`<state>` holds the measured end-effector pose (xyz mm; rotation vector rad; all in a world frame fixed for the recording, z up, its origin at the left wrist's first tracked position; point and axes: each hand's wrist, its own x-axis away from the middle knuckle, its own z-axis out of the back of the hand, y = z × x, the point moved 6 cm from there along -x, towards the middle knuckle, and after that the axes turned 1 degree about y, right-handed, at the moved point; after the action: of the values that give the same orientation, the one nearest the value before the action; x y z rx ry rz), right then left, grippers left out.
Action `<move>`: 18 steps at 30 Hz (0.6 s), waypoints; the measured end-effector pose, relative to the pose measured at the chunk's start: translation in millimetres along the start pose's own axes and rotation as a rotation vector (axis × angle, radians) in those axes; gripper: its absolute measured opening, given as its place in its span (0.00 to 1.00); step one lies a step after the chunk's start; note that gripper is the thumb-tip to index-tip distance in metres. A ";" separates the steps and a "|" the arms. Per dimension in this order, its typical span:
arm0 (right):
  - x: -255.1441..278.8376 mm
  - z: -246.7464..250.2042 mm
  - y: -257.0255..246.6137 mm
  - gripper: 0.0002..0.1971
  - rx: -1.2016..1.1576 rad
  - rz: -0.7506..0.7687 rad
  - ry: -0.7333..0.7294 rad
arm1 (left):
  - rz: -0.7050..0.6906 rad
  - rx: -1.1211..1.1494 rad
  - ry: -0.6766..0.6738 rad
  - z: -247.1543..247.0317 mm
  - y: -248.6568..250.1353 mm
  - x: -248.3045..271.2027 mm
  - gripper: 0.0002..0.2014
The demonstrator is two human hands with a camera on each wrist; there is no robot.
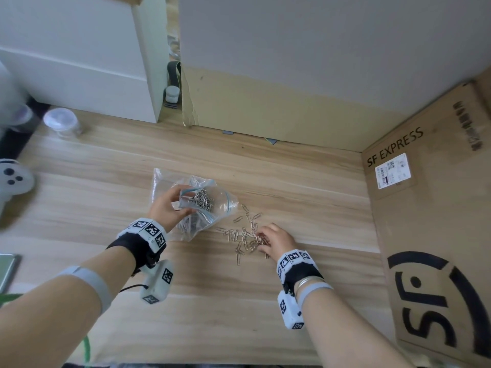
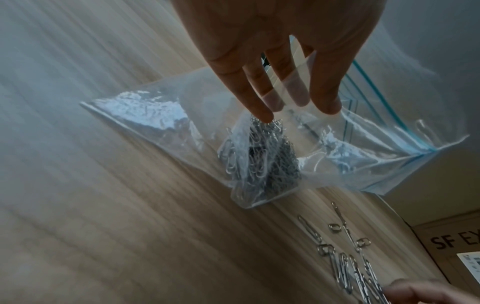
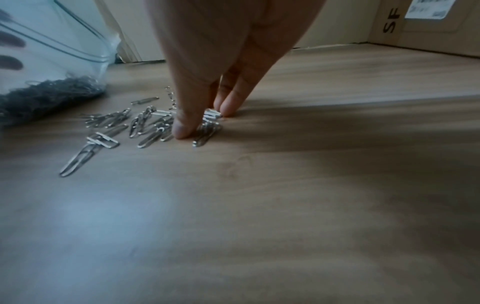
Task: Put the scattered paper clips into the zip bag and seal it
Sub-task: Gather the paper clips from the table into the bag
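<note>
A clear zip bag (image 1: 202,205) with a blue seal strip lies on the wooden table, its mouth held up and open toward the right. My left hand (image 1: 170,205) grips the bag's upper lip, fingers inside (image 2: 262,98). A heap of silver paper clips (image 2: 262,162) sits in the bag's bottom. Loose paper clips (image 1: 243,235) lie scattered to the right of the bag. My right hand (image 1: 273,241) is down on them, thumb and fingertips (image 3: 182,129) pinching a small bunch of clips (image 3: 207,123) against the table.
A large SF Express cardboard box (image 1: 435,208) walls off the right side. A cardboard panel (image 1: 265,102) stands behind the table. A white controller (image 1: 13,181) and a clear jar (image 1: 62,123) sit at the far left.
</note>
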<state>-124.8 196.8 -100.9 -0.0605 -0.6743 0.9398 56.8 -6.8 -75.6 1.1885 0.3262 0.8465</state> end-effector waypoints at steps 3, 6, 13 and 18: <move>-4.6 0.0 -9.6 0.14 0.013 0.024 0.033 | 0.002 -0.002 -0.004 -2.0 0.4 -0.1 0.26; -8.1 1.4 -15.9 0.10 0.027 0.039 0.053 | 0.004 -0.002 -0.005 -2.3 -0.2 0.6 0.26; -15.5 5.3 -25.1 0.09 0.044 0.055 0.069 | 0.022 0.004 0.003 -2.9 -3.4 -1.0 0.23; -19.1 10.5 -24.9 0.08 -0.014 0.057 0.144 | 0.029 0.004 0.000 -2.7 -5.6 -1.8 0.24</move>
<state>-120.3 164.7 -94.0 -0.1596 -0.5478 0.9759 56.2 -6.9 -82.0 1.1998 0.3118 0.8713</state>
